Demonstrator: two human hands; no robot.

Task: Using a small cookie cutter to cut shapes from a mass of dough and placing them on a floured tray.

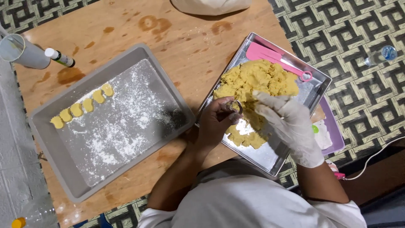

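Pinching off the yellow dough (253,80) heaped in the metal tray (314,90), you should expect it soft, crumbly and light, so lift from its near edge, where your gloved right hand (289,126) presses with fingers spread and your bare left hand (217,122) is closed around a small round cutter (234,105).

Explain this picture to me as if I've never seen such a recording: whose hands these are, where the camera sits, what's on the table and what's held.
The one camera sits on a person's head, looking down at their own hands. On the wooden table a metal tray holds yellow dough and a pink spatula. The bare left hand holds a small metal ring cutter; the gloved right hand presses into the dough. To the left, a floured grey pan carries a row of five cut pieces.
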